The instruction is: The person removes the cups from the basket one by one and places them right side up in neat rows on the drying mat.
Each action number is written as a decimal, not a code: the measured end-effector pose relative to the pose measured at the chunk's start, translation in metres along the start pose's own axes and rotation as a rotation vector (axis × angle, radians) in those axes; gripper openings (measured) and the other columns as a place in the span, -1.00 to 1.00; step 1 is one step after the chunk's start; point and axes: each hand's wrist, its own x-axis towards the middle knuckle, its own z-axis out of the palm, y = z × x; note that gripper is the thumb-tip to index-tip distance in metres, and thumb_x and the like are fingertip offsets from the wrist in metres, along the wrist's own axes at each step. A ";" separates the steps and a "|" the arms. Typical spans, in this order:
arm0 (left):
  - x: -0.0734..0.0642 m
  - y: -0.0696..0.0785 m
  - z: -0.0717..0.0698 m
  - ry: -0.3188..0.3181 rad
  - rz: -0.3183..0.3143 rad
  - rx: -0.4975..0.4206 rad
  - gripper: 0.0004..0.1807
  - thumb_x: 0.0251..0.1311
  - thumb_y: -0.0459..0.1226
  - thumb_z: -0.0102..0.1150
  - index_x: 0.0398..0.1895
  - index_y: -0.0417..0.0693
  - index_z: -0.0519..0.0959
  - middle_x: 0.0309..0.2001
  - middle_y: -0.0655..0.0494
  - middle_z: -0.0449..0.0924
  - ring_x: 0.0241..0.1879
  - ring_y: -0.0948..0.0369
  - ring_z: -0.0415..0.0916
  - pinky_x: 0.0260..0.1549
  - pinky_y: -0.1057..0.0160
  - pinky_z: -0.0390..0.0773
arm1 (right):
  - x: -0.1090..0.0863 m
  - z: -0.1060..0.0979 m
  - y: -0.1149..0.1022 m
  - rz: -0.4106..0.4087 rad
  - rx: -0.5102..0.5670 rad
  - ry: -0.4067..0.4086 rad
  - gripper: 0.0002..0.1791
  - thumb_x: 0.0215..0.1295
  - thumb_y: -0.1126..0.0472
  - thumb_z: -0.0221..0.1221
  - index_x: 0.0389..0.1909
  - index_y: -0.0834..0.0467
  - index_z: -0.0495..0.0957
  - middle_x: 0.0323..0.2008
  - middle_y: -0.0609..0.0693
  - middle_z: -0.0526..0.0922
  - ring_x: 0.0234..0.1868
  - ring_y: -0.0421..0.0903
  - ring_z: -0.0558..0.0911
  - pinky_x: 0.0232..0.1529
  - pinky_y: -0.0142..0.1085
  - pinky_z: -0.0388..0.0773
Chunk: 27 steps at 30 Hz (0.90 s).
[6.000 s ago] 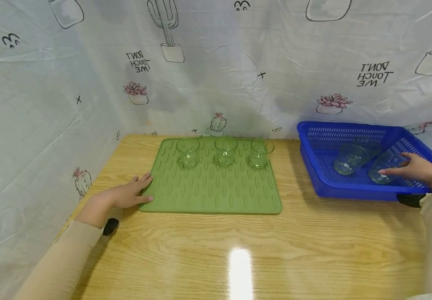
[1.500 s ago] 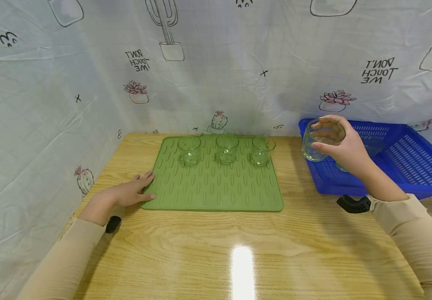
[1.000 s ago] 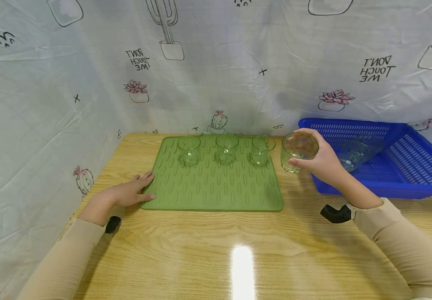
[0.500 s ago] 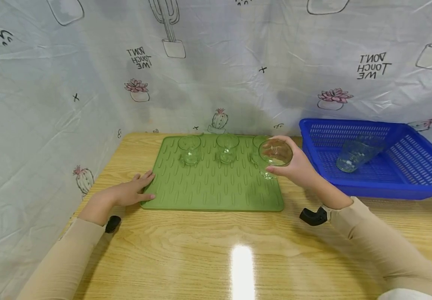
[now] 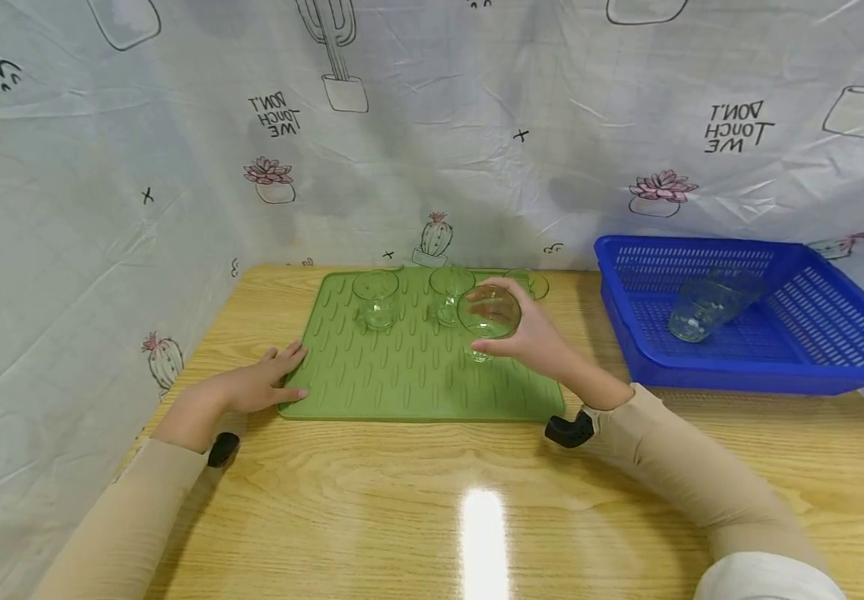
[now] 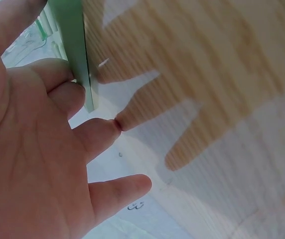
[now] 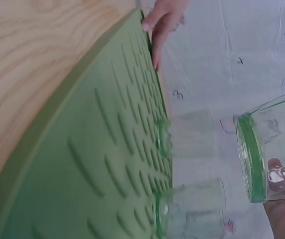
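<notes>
Right fingers [image 5: 511, 288] grip a tumbler [image 5: 480, 327]; they mostly hide another glass [image 5: 539, 286].

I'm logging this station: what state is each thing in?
Green mat: flat on the table
Left glass: upright on the mat
Middle glass: upright on the mat
Right glass: rim up, mostly hidden
Blue basket: upright, holding tilted glassware, count unclear
Held glass: rim up, off the mat
Right grip: curled around the held glass
Left grip: touching the mat's left edge
</notes>
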 end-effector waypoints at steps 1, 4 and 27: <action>0.000 0.000 0.000 -0.001 -0.001 -0.002 -0.03 0.52 -0.03 0.11 0.63 -0.38 -0.21 0.60 -0.37 -0.48 0.50 -0.41 -0.62 0.35 -0.51 -0.27 | 0.002 0.003 0.000 -0.006 0.008 -0.008 -0.13 0.08 0.60 0.41 0.38 0.38 0.18 0.28 0.40 0.42 0.29 0.30 0.49 0.27 0.10 0.49; -0.001 0.001 -0.001 -0.002 -0.001 -0.002 -0.02 0.52 -0.03 0.11 0.63 -0.38 -0.21 0.60 -0.37 -0.48 0.50 -0.41 -0.63 0.35 -0.51 -0.27 | 0.008 0.012 0.001 -0.021 0.032 -0.028 -0.14 0.08 0.61 0.40 0.38 0.38 0.20 0.26 0.37 0.44 0.30 0.36 0.47 0.29 0.12 0.46; 0.002 -0.004 0.001 0.001 -0.006 0.006 -0.01 0.51 0.00 0.12 0.64 -0.35 -0.21 0.61 -0.34 -0.50 0.50 -0.41 -0.63 0.33 -0.54 -0.24 | 0.026 0.095 0.031 0.078 0.158 -0.125 -0.09 0.07 0.59 0.42 0.41 0.40 0.14 0.33 0.41 0.36 0.37 0.41 0.36 0.43 0.10 0.29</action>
